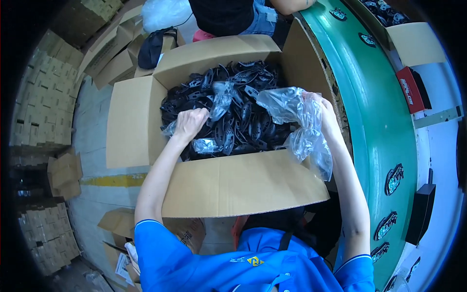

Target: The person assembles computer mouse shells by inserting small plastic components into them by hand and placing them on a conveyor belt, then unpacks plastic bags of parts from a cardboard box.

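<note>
A large open cardboard box (219, 182) stands in front of me, filled with many black plastic parts (238, 114). Over its left half, my left hand (191, 121) is closed on a clear plastic bag (223, 97), which sticks out past the fingers. My right hand (318, 109) grips another crumpled clear plastic bag (287, 104) above the box's right side; part of it hangs down over the near right corner. A small piece of clear plastic (205, 145) rests on the black parts near the front flap.
On the right runs a green conveyor belt (384, 126) carrying several dark parts (394, 179). Beyond it are a red box (412, 90) and a black box (421, 214). Stacked cartons (46, 97) line the left. Another person (228, 17) sits just past the box.
</note>
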`<state>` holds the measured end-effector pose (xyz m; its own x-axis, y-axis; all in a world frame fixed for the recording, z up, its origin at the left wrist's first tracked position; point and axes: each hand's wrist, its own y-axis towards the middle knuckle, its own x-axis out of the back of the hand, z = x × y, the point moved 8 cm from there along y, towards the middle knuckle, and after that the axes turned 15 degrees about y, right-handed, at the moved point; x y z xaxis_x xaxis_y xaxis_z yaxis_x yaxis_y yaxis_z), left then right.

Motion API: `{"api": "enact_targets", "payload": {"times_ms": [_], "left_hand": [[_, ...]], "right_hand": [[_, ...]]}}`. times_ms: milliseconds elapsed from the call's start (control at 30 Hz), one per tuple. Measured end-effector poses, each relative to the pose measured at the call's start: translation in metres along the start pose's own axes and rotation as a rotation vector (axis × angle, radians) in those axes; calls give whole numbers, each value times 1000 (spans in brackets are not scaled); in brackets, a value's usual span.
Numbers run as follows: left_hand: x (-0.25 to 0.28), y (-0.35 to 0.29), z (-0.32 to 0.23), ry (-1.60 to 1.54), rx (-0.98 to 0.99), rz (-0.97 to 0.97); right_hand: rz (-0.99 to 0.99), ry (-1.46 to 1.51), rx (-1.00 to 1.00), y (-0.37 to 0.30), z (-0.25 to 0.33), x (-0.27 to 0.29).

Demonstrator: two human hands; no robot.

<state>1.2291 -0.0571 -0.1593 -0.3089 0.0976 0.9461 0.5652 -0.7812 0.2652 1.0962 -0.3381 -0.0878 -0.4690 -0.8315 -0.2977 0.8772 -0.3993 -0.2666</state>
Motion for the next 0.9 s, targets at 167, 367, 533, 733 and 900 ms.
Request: {"api": "enact_targets", "payload": {"times_ms": [167, 367, 533, 733, 900], "left_hand": [[47, 8, 23, 1, 97, -89], [116, 6, 52, -407, 491, -67], [73, -25, 41, -83, 258, 227], [112, -48, 85, -387, 765, -141], [83, -74, 96, -573, 793, -191]], "right_hand": [[141, -44, -43, 4, -20, -12], [418, -962, 284, -24, -40, -91], [759, -1244, 405, -34, -118, -181], [802, -1410, 507, -22, -170, -219], [643, -1172, 444, -11, -118, -200]]}}
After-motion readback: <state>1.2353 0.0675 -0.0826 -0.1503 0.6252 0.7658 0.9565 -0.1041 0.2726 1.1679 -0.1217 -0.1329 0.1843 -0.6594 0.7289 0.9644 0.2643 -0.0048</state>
